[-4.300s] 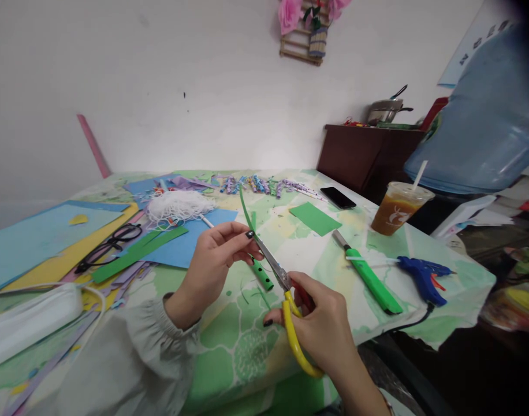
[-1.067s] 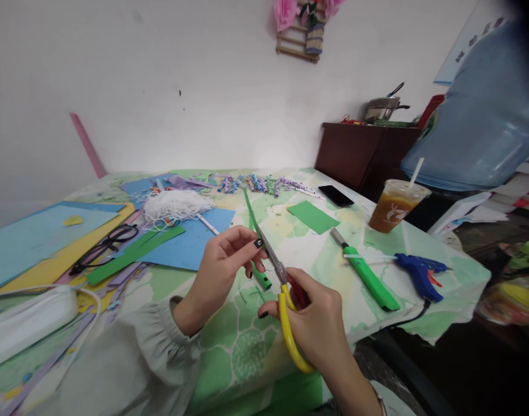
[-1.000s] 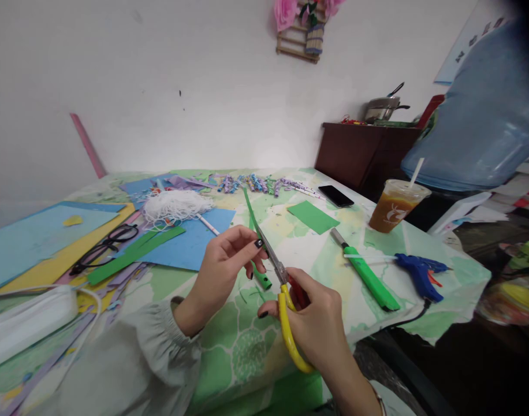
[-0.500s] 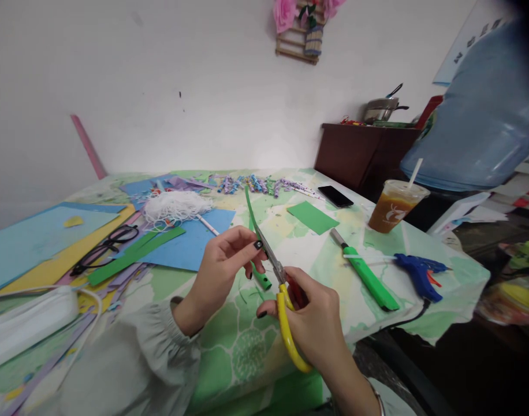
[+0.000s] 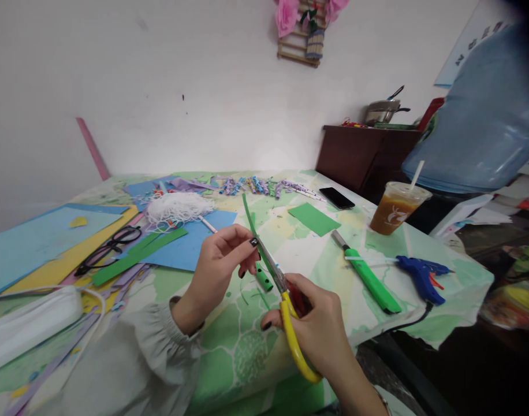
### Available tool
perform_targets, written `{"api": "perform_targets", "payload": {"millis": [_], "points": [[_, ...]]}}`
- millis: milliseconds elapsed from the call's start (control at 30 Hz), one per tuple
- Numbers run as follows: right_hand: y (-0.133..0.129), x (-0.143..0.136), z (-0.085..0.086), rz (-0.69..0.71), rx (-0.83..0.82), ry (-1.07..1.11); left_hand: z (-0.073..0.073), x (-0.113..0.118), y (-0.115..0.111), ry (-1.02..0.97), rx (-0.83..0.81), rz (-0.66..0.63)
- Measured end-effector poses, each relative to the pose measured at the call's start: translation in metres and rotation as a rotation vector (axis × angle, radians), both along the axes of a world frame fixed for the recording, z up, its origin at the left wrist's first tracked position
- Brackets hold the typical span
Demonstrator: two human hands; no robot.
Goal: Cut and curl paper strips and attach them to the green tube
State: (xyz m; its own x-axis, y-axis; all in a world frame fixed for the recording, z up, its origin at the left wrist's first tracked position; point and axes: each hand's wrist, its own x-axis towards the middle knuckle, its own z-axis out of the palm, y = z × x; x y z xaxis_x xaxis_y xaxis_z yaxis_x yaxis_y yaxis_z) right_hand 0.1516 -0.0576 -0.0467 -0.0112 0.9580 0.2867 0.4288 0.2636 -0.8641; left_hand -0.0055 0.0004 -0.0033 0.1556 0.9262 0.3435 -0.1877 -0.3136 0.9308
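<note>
My left hand (image 5: 227, 254) pinches a narrow green paper strip (image 5: 248, 215) between thumb and fingers. My right hand (image 5: 316, 315) is closed round yellow-handled scissors (image 5: 295, 341), whose blades point up and away along the strip, close to my left fingertips. How far apart the blades stand is hard to make out. Beneath the blades, a small green tube with dark holes (image 5: 263, 278) lies on the tablecloth (image 5: 230, 358). Thin green offcuts lie near it.
To the right are a green rectangle of paper (image 5: 314, 219), a green-handled knife (image 5: 372, 283), a blue glue gun (image 5: 423, 276), a drink cup (image 5: 397, 209) and a phone (image 5: 337, 197). White string (image 5: 178, 207), glasses (image 5: 111, 248) and coloured sheets (image 5: 34, 240) lie to the left.
The scissors' handles have swung slightly to the right and down with my right hand. My left hand still pinches the strip, its upper end now a little lower and further left.
</note>
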Motion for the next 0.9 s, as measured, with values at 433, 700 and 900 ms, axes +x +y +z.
{"api": "perform_targets", "payload": {"millis": [433, 700, 900], "points": [[-0.003, -0.005, 0.002, -0.122, 0.195, -0.211, -0.002, 0.007, -0.005, -0.058, -0.018, -0.049], [-0.004, -0.010, 0.000, -0.153, 0.267, -0.253, -0.003, 0.008, -0.008, -0.041, -0.023, -0.071], [-0.006, -0.013, -0.003, -0.161, 0.246, -0.239, -0.003, 0.008, -0.009, -0.044, -0.017, -0.055]]}}
